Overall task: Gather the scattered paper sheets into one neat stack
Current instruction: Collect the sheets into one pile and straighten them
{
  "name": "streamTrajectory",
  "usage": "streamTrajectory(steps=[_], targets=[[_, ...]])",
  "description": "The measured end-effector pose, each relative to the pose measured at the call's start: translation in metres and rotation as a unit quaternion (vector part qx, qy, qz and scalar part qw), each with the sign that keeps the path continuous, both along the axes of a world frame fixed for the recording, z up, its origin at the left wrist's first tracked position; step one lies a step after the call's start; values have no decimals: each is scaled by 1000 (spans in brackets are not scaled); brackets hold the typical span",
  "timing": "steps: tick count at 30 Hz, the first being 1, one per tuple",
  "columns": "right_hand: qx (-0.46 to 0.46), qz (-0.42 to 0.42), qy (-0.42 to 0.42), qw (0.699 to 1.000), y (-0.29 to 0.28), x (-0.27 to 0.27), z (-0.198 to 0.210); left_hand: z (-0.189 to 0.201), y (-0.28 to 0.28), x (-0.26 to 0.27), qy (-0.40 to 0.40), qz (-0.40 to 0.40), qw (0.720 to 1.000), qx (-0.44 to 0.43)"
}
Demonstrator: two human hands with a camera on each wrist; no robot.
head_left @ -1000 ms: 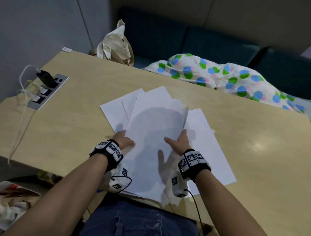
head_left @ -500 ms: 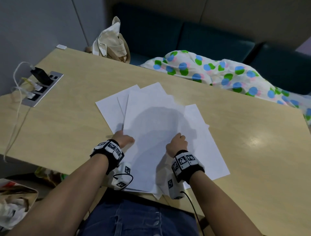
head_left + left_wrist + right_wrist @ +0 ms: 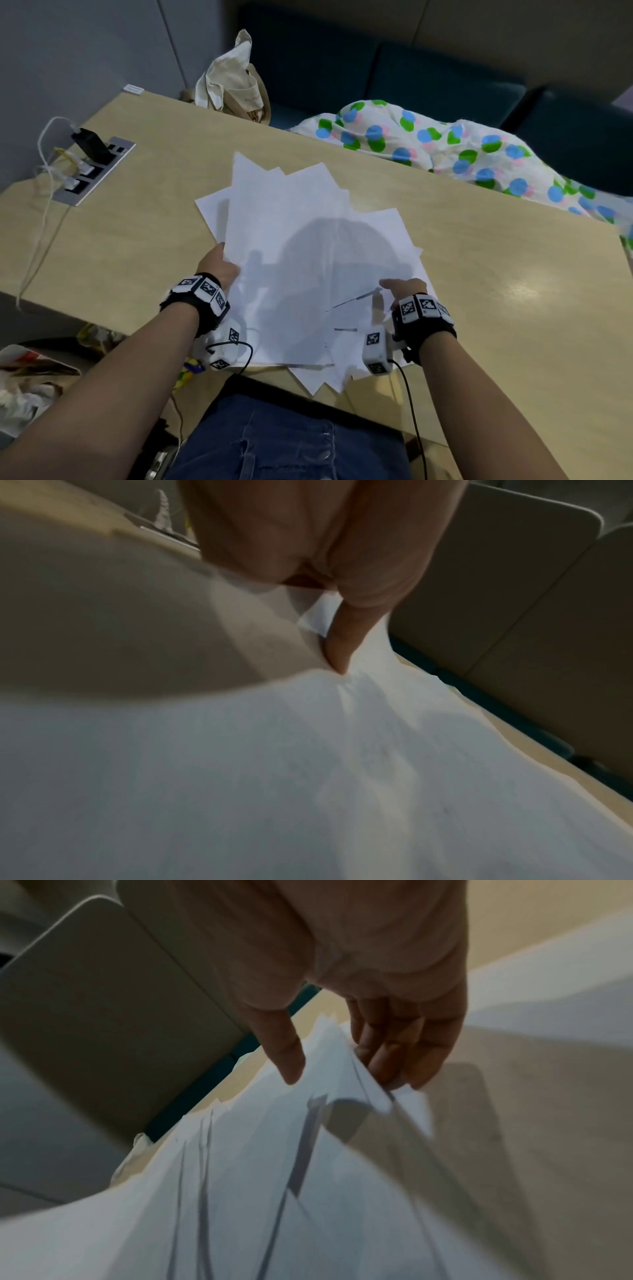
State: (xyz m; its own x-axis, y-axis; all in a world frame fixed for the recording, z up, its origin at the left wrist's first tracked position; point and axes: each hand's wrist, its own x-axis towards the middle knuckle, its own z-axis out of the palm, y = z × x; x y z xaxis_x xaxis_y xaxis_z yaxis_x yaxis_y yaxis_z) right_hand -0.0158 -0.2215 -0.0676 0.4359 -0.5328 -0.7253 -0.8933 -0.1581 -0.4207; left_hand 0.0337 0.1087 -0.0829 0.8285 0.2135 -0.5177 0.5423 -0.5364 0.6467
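The hands have spread apart since a moment ago. The left hand [image 3: 219, 265] pinches the paper sheets' [image 3: 291, 246] left edge, the right hand [image 3: 406, 289] grips their right edge, thumb on top, fingers [image 3: 387, 1053] underneath, over the table [image 3: 496, 308].

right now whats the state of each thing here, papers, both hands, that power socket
paper sheets: fanned and overlapping, corners misaligned, near edge overhangs the table
left hand: grips the sheets' left edge
right hand: pinches the sheets' right edge
power socket: black plug and white cables plugged in
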Motion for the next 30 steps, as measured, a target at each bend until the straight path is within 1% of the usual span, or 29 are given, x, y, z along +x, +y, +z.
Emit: streamTrajectory(steps=[3, 5, 7, 10, 12, 14, 16, 19, 20, 22, 24, 27, 28, 30], targets=[[30, -7, -37, 999, 7, 4, -5, -9, 0, -1, 3, -5, 1000, 18], [28, 26, -40, 998, 12, 2, 1, -13, 0, -3, 4, -1, 1000, 28], [-10, 71, -46, 996, 14, 3, 5, -14, -2, -4, -6, -9, 999, 35], [-83, 90, -82, 989, 7, 7, 16, -12, -2, -5, -24, -10, 999, 40], [-139, 121, -111, 977, -4, 13, 28, -11, -2, -4, -38, -13, 998, 42], [-170, 146, -123, 967, -20, 19, 43, -10, 0, -2, -44, -17, 998, 40], [-197, 143, -140, 960, -36, 22, 56, -10, 0, -1, -40, -17, 998, 45], [-253, 69, -183, 947, -54, 20, 76, -10, -1, 1, -26, -19, 998, 53], [-272, 49, -194, 941, -59, 20, 83, -10, -2, 1, -23, -18, 998, 51], [-307, 50, -216, 926, -65, 20, 98, -8, -2, 2, -21, -13, 999, 47], [-353, 88, -235, 901, -65, 23, 113, -4, -2, 4, -24, -12, 998, 49], [-414, 154, -266, 857, -56, 31, 138, 5, -6, 9, -32, -30, 998, 49], [-429, 161, -284, 842, -53, 34, 146, 9, -8, 10, -38, -29, 998, 47], [-441, 149, -340, 817, -47, 39, 161, 15, -10, 13, -55, -16, 998, 35]])
